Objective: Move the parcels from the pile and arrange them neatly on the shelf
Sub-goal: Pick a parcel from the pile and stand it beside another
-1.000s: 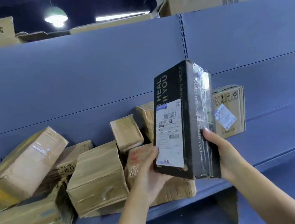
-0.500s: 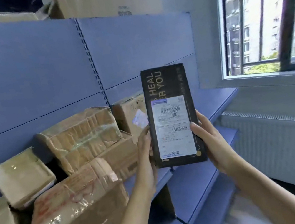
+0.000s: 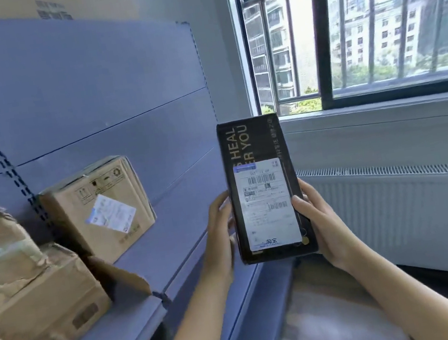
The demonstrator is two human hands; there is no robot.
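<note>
Hands, two: my left hand point(image 3: 221, 229) and right hand point(image 3: 323, 224) grip one black box point(image 3: 254, 147) upright, in the air off the shelf point(image 3: 154, 258). One brown box point(image 3: 97, 217) stands there beside three crumpled parcels point(image 3: 40, 304).

Matt black card box point(image 3: 254, 147) with white paper label point(image 3: 267, 204), creased brown cardboard parcels point(image 3: 30, 294), smooth matt blue-grey metal shelf point(image 3: 149, 259)

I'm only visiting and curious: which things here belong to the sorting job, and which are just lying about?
Job: black parcel, gripped by left hand and right hand; labelled carton; crumpled cartons; blue shelf.
Lying about: window; radiator.
</note>
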